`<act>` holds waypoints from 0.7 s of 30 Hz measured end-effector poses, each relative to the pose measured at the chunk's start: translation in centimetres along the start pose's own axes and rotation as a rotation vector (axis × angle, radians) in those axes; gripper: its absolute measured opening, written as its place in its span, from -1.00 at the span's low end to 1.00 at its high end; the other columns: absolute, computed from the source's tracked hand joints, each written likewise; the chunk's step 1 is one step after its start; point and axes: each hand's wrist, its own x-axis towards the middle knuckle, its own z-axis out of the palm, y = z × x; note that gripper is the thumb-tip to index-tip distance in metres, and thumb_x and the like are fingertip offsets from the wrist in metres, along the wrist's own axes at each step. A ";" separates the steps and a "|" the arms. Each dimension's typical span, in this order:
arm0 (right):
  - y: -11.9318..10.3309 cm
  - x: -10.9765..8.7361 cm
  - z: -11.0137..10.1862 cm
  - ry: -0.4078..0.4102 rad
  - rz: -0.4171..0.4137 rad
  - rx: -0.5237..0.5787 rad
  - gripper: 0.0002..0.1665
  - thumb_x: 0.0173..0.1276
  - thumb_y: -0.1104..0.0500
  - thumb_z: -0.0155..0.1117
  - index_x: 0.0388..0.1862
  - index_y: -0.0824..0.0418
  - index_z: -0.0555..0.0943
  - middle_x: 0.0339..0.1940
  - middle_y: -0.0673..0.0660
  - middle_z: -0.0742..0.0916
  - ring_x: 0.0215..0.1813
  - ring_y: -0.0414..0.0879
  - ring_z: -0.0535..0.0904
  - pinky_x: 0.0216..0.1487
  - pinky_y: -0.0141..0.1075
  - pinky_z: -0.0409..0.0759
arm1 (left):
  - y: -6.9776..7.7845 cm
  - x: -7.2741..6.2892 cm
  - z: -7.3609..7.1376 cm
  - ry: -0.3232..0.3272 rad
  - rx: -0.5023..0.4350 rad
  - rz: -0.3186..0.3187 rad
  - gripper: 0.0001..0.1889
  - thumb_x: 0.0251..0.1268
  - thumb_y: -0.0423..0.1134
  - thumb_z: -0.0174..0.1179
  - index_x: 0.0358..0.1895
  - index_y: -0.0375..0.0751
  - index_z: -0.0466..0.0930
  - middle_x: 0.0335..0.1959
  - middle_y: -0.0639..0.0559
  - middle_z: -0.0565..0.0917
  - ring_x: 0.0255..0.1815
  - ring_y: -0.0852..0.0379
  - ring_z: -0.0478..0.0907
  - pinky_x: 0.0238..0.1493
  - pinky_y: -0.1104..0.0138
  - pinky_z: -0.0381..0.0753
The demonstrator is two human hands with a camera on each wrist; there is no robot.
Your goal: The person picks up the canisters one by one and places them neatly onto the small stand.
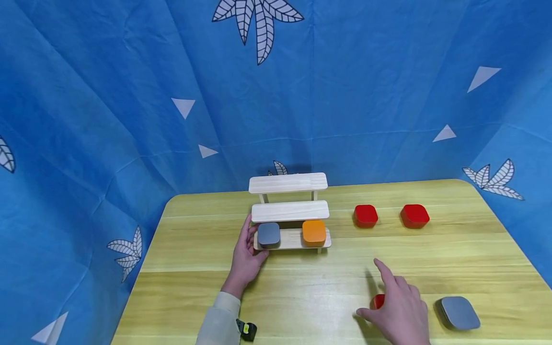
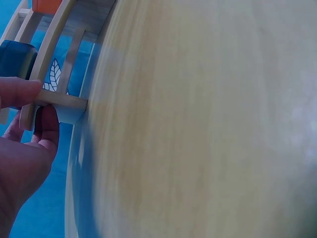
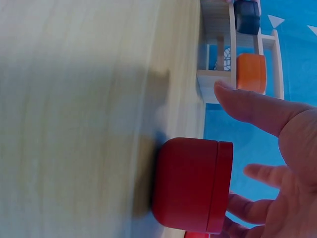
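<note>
Left hand [image 1: 247,262] has thumb and fingers clamped on the left end of the wooden shelf [image 1: 290,211], bottom tier, though some fingers are kinda tucked out of sight. Right hand [image 1: 402,309] is spread wide, holding nothing, by a red box [image 3: 188,186] on the table [image 1: 310,292]. Head view mostly hides that box; can't tell if any fingers touch it. Orange box [image 1: 314,233] gets chopped off in the left wrist view.

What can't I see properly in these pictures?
Head view: most of the near red box, behind the right hand.
Right wrist view: that box's inside, covered by its lid.
Right wrist view: another red box, mostly behind the first.
Left wrist view: part of the orange box, past the top edge.
</note>
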 end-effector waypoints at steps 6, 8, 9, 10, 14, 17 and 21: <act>0.5 -0.1 0.3 -0.019 0.006 0.002 0.48 -0.39 -0.20 0.75 0.56 0.05 0.20 0.14 0.43 0.56 0.02 0.42 0.43 -0.23 0.20 0.43 | -0.2 0.0 0.0 0.000 0.004 0.007 0.19 0.01 -0.83 0.17 0.63 0.21 -0.07 0.37 -0.06 0.40 0.27 -0.06 0.40 0.22 0.12 0.45; 0.6 -0.1 0.4 -0.028 0.013 0.001 0.49 -0.40 -0.20 0.76 0.56 0.04 0.19 0.14 0.43 0.56 0.02 0.40 0.43 -0.22 0.20 0.43 | -0.2 0.0 0.0 0.001 0.008 0.007 0.18 0.01 -0.83 0.18 0.63 0.17 -0.07 0.37 -0.05 0.40 0.26 -0.06 0.41 0.20 0.10 0.46; 0.7 -0.1 0.4 -0.034 0.018 0.000 0.50 -0.41 -0.20 0.76 0.57 0.04 0.19 0.14 0.43 0.56 0.02 0.40 0.43 -0.22 0.20 0.43 | -0.2 0.0 0.0 0.002 0.008 0.004 0.19 0.01 -0.83 0.18 0.63 0.18 -0.07 0.36 -0.04 0.41 0.25 -0.05 0.42 0.20 0.11 0.46; 0.8 -0.1 0.4 -0.039 0.021 -0.002 0.51 -0.41 -0.19 0.76 0.57 0.04 0.18 0.14 0.43 0.56 0.02 0.40 0.43 -0.21 0.20 0.43 | -0.2 0.0 0.0 0.002 0.010 0.005 0.18 0.01 -0.83 0.18 0.63 0.15 -0.08 0.36 -0.04 0.41 0.24 -0.06 0.42 0.20 0.10 0.47; 1.0 -0.1 0.4 -0.049 0.023 -0.012 0.50 -0.45 -0.14 0.78 0.54 0.06 0.21 0.09 0.42 0.58 -0.01 0.38 0.44 -0.21 0.21 0.45 | -0.2 0.1 -0.1 0.001 0.009 0.008 0.17 0.01 -0.83 0.18 0.64 0.10 -0.08 0.36 -0.03 0.41 0.23 -0.06 0.42 0.19 0.10 0.47; 1.1 -0.1 0.3 -0.054 0.021 -0.019 0.45 -0.46 -0.07 0.79 0.50 0.07 0.25 0.05 0.40 0.59 -0.04 0.37 0.46 -0.22 0.21 0.47 | -0.2 0.1 0.0 0.002 0.008 0.007 0.17 0.01 -0.83 0.18 0.64 0.09 -0.08 0.36 -0.02 0.41 0.23 -0.05 0.42 0.18 0.12 0.47; 1.3 -0.1 0.3 -0.068 0.023 -0.032 0.40 -0.46 0.03 0.79 0.48 0.07 0.27 0.01 0.38 0.60 -0.08 0.34 0.46 -0.26 0.18 0.50 | -0.1 0.1 0.0 0.004 0.010 0.003 0.17 0.01 -0.82 0.18 0.64 0.11 -0.09 0.36 -0.03 0.41 0.26 -0.04 0.42 0.21 0.12 0.46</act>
